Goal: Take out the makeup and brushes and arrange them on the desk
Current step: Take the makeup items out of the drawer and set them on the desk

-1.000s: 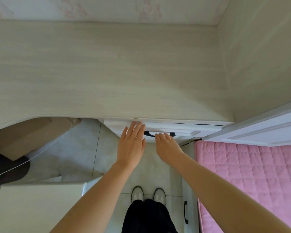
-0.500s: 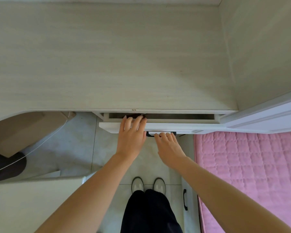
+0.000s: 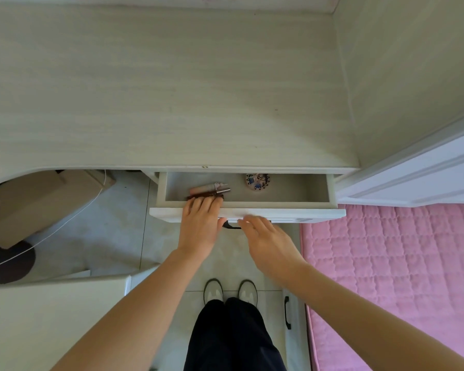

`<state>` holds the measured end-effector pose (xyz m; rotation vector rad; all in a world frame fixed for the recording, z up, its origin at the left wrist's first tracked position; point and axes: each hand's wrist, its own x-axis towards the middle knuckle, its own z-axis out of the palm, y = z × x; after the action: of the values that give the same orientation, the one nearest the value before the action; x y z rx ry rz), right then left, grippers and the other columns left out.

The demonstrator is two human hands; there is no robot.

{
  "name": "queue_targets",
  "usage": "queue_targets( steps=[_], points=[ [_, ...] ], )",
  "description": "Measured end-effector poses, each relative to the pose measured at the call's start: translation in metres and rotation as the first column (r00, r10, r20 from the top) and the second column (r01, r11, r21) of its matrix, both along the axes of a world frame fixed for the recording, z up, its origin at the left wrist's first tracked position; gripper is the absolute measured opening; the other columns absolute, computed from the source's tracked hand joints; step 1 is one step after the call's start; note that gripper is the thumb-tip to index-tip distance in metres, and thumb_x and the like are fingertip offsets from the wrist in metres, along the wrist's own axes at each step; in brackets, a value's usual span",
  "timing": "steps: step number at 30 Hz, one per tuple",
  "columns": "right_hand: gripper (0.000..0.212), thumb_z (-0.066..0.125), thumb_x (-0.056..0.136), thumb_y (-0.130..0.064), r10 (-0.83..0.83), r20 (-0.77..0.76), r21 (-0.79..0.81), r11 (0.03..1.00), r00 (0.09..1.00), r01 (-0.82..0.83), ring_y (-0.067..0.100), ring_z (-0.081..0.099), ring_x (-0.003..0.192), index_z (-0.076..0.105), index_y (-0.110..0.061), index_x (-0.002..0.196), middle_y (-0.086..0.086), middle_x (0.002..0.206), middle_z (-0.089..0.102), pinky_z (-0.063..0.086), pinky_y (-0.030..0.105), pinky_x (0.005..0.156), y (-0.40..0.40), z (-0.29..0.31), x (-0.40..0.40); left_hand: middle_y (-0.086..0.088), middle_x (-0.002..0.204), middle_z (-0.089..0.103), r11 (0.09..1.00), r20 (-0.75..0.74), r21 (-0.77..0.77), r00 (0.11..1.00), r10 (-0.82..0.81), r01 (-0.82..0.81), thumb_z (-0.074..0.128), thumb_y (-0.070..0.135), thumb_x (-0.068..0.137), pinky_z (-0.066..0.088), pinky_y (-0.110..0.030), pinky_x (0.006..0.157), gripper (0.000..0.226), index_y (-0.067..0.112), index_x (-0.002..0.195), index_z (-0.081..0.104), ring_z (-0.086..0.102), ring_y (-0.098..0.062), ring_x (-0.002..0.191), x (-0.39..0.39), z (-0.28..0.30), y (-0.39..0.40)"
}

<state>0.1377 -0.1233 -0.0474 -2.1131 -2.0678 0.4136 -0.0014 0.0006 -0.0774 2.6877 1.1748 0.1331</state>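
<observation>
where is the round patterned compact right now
In the head view the round patterned compact lies in the open drawer, at its back, right of the tubes by the left hand.

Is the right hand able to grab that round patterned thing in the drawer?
Probably yes. The drawer is pulled open, the round patterned thing lies uncovered at its back, and the right hand hovers open by the handle with nothing between them.

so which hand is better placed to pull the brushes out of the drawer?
Left. The left hand reaches over the drawer front, fingertips at the brushes. The right hand sits lower, by the handle.
</observation>
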Motion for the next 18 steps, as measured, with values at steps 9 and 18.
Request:
queue_targets(
  steps=[9, 18],
  points=[
    [0.055, 0.051, 0.088, -0.011, -0.089, 0.213, -0.228, 0.964, 0.973, 0.138, 0.032, 0.046, 0.118, 0.038, -0.011, 0.141, 0.009, 0.133, 0.048, 0.035, 0.043, 0.104, -0.016, -0.008, 0.047, -0.003, 0.104, 0.067, 0.998, -0.011, -0.062, 1.0, 0.006, -0.007, 0.08, 0.028, 0.072, 0.047, -0.043, 0.093, 0.045, 0.012, 0.111, 0.066, 0.061, -0.027, 0.101, -0.017, 0.006, -0.027],
    [0.052, 0.049, 0.092, -0.011, -0.028, 0.215, -0.3, 0.949, 0.976, 0.093, 0.025, 0.052, 0.11, 0.032, -0.017, 0.141, 0.002, 0.126, 0.051, 0.04, 0.036, 0.097, -0.056, -0.006, 0.035, -0.003, 0.101, 0.067, 0.989, -0.042, -0.149, 0.999, 0.001, -0.007, 0.079, 0.026, 0.073, 0.046, -0.043, 0.089, 0.042, 0.011, 0.111, 0.068, 0.061, -0.029, 0.097, -0.043, 0.016, -0.063]
  ],
)
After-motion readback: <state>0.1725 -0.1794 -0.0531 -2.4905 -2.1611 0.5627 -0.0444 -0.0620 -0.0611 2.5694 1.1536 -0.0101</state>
